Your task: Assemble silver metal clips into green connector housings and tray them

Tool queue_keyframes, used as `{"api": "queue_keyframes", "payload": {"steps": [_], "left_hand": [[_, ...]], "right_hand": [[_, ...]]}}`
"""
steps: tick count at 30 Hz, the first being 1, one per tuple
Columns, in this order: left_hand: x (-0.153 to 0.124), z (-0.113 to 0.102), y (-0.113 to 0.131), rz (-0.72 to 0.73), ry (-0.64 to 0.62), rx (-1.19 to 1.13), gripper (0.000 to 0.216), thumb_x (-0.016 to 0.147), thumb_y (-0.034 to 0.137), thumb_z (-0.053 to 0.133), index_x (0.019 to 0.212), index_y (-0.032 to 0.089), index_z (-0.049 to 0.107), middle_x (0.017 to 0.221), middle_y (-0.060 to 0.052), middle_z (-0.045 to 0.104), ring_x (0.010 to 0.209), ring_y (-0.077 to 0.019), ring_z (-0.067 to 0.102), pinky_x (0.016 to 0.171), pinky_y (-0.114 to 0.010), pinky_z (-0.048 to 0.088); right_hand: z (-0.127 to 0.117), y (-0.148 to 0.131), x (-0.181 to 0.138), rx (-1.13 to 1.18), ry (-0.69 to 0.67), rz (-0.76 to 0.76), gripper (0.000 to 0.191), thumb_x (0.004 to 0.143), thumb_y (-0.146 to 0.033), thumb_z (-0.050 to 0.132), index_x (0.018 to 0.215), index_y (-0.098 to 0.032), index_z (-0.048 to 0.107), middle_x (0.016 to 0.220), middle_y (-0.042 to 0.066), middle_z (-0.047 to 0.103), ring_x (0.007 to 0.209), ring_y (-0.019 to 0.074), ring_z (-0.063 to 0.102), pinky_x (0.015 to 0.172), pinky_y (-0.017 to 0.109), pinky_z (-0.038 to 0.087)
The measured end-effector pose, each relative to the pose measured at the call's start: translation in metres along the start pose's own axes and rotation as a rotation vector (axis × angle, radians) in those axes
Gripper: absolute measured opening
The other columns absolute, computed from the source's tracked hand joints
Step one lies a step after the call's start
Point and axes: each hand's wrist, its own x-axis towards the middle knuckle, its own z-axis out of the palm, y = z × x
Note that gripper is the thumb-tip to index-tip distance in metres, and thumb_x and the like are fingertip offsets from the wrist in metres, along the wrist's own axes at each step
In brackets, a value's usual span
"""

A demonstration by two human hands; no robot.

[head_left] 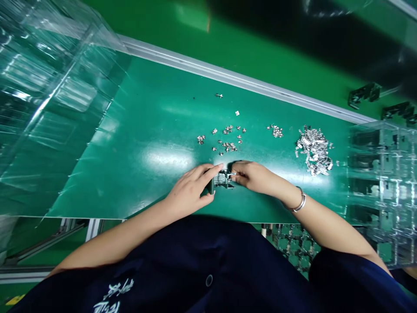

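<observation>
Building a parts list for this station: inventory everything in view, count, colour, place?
dark part: 1, dark, between the hands
small metal pieces: many, silver, scattered past the hands; small cluster further right
metal pile: 1, silver, tabletop's right
tabletop: 1, green, under the hands
rail: 1, grey, far edge
dark blocks: at least 2, dark, beyond rail, right
left plastic: count unclear, clear, far left
right trays: count unclear, clear, far right
metal frame: 1, grey, lower left
shirt: 1, navy, bottom
bracelet: 1, silver, right wrist
left hand: 1, bare, holding dark part
right hand: 1, bare, at its right end
</observation>
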Motion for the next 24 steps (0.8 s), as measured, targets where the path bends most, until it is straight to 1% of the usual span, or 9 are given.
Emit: {"api": "queue_keyframes", "payload": {"steps": [3, 5, 12, 15, 17, 19, 21, 22, 24], "left_hand": [[0.000, 0.001, 0.000, 0.006, 0.000, 0.007, 0.070, 0.082, 0.017, 0.055, 0.144, 0.029, 0.024, 0.130, -0.009, 0.050, 0.113, -0.0258, 0.055, 0.091, -0.038, 0.049], [0.000, 0.001, 0.000, 0.009, 0.001, 0.009, 0.071, 0.082, 0.017, 0.055, 0.144, 0.029, 0.023, 0.130, -0.009, 0.050, 0.115, -0.0263, 0.054, 0.093, -0.039, 0.048], [0.002, -0.001, 0.000, -0.002, -0.017, -0.009, 0.069, 0.082, 0.018, 0.057, 0.143, 0.028, 0.026, 0.131, -0.009, 0.051, 0.117, -0.0260, 0.053, 0.096, -0.040, 0.047], [0.001, -0.002, 0.000, -0.013, -0.006, -0.014, 0.064, 0.081, 0.018, 0.057, 0.139, 0.027, 0.031, 0.131, -0.009, 0.052, 0.116, -0.0263, 0.054, 0.094, -0.040, 0.049], [-0.001, -0.001, 0.001, -0.007, 0.058, -0.034, 0.057, 0.082, 0.018, 0.058, 0.133, 0.026, 0.036, 0.130, -0.009, 0.053, 0.119, -0.0268, 0.054, 0.095, -0.042, 0.049], [-0.002, 0.001, 0.001, 0.018, 0.167, -0.083, 0.047, 0.082, 0.019, 0.058, 0.125, 0.024, 0.038, 0.131, -0.011, 0.053, 0.123, -0.0269, 0.051, 0.098, -0.045, 0.047], [-0.004, 0.005, 0.002, 0.054, 0.260, -0.138, 0.040, 0.083, 0.019, 0.058, 0.117, 0.023, 0.038, 0.134, -0.014, 0.051, 0.126, -0.0264, 0.049, 0.098, -0.047, 0.047], [-0.004, 0.006, 0.002, 0.074, 0.286, -0.156, 0.037, 0.083, 0.018, 0.057, 0.114, 0.023, 0.037, 0.136, -0.016, 0.050, 0.127, -0.0262, 0.049, 0.098, -0.047, 0.047], [-0.005, 0.007, 0.004, 0.116, 0.308, -0.166, 0.035, 0.084, 0.017, 0.056, 0.112, 0.023, 0.036, 0.139, -0.018, 0.047, 0.128, -0.0267, 0.048, 0.098, -0.049, 0.046]], "right_hand": [[0.000, 0.004, -0.002, 0.039, -0.001, -0.052, 0.015, 0.087, -0.012, 0.054, 0.074, -0.017, 0.050, 0.074, -0.001, 0.052, 0.066, 0.0108, 0.044, 0.061, 0.023, 0.030], [0.000, 0.003, -0.003, 0.011, -0.010, -0.064, 0.016, 0.088, -0.012, 0.053, 0.074, -0.017, 0.049, 0.074, 0.000, 0.052, 0.069, 0.0119, 0.046, 0.062, 0.024, 0.030], [-0.001, -0.011, 0.002, -0.153, -0.055, 0.040, 0.016, 0.087, -0.010, 0.052, 0.073, -0.018, 0.049, 0.077, 0.003, 0.056, 0.072, 0.0153, 0.048, 0.061, 0.026, 0.030], [-0.001, -0.001, -0.002, -0.068, -0.036, -0.010, 0.013, 0.088, -0.013, 0.054, 0.075, -0.018, 0.054, 0.076, 0.002, 0.058, 0.069, 0.0144, 0.050, 0.060, 0.025, 0.034], [0.001, 0.008, -0.010, 0.037, 0.043, -0.074, 0.009, 0.089, -0.017, 0.053, 0.082, -0.018, 0.059, 0.082, 0.003, 0.061, 0.073, 0.0150, 0.055, 0.065, 0.026, 0.040], [0.006, 0.014, -0.020, 0.062, 0.248, -0.115, 0.012, 0.090, -0.021, 0.053, 0.093, -0.018, 0.064, 0.098, 0.007, 0.063, 0.090, 0.0193, 0.058, 0.080, 0.034, 0.044], [0.015, 0.014, -0.028, 0.079, 0.465, -0.138, 0.018, 0.092, -0.026, 0.052, 0.101, -0.020, 0.065, 0.113, 0.010, 0.061, 0.107, 0.0233, 0.055, 0.094, 0.042, 0.040], [0.020, 0.011, -0.031, 0.119, 0.533, -0.143, 0.019, 0.093, -0.028, 0.051, 0.102, -0.020, 0.065, 0.115, 0.010, 0.061, 0.109, 0.0235, 0.055, 0.096, 0.043, 0.040], [0.032, 0.000, -0.033, 0.244, 0.589, -0.143, 0.019, 0.093, -0.031, 0.050, 0.098, -0.020, 0.065, 0.104, 0.008, 0.064, 0.099, 0.0210, 0.060, 0.089, 0.038, 0.046]]}}
